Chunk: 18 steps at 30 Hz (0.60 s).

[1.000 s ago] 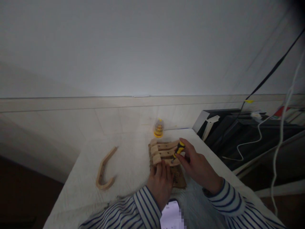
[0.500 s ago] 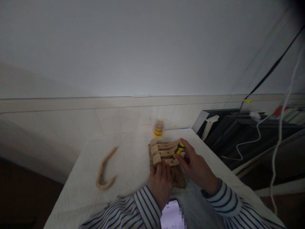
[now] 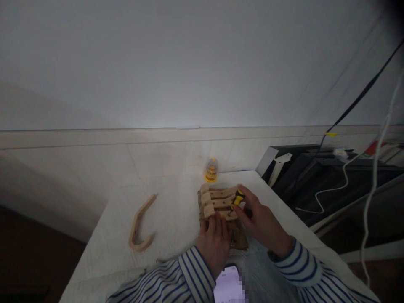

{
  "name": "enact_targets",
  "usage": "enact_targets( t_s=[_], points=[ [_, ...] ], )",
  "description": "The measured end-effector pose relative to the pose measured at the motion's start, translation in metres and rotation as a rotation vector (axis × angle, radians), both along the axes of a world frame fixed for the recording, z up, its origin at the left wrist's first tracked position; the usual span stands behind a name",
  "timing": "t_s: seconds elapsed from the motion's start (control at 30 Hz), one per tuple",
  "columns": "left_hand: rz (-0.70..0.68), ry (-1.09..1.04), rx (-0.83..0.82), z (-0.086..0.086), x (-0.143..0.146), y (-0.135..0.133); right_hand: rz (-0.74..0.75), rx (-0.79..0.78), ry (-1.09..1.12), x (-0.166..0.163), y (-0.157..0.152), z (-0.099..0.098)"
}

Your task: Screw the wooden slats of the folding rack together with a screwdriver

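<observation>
My right hand (image 3: 260,216) is closed around a short yellow-and-black screwdriver (image 3: 239,197), its shaft slanting down to the nearest wooden hook (image 3: 232,215). Several pale curved wooden hooks (image 3: 221,193) lie side by side on a brown wooden board (image 3: 239,237), with dark screw holes in them. My left hand (image 3: 215,242) rests on the board, its bent fingertips gripping the nearest hook. The exact meeting of screwdriver tip and screw is too small to make out.
A loose wooden hook (image 3: 136,227) lies on the white-covered table (image 3: 107,235) at left. Behind the board stands a clear-topped yellow bit case (image 3: 211,170). A lit phone (image 3: 229,284) is near my body. Dark panels (image 3: 315,172) and a white cable (image 3: 369,202) are at right.
The view has shifted slightly. The screwdriver in my right hand has turned or tilted a little, while my left hand keeps its place on the nearest hook.
</observation>
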<state>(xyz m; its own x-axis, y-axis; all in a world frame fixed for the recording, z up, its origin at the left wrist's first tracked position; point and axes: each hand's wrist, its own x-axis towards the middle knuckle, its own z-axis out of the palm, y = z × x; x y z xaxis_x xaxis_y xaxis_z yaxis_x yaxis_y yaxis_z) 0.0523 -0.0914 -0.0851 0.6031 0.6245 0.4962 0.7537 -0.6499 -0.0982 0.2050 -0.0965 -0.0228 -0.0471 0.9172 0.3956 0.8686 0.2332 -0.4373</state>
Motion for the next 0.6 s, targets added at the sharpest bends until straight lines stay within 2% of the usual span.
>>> enact_targets(
  t_s=[0.2, 0.4, 0.6],
  points=[
    [-0.001, -0.013, 0.004, 0.0000, 0.0001, -0.0006, 0.020, -0.072, 0.035, 0.0016, -0.0031, 0.0036],
    [0.007, -0.006, -0.010, -0.0015, -0.0010, -0.0003, 0.048, -0.064, 0.035, 0.0051, -0.0016, 0.0011],
    [-0.005, 0.001, -0.004, -0.0006, -0.0002, -0.0003, 0.005, -0.022, -0.014, 0.0036, -0.0015, -0.0014]
  ],
)
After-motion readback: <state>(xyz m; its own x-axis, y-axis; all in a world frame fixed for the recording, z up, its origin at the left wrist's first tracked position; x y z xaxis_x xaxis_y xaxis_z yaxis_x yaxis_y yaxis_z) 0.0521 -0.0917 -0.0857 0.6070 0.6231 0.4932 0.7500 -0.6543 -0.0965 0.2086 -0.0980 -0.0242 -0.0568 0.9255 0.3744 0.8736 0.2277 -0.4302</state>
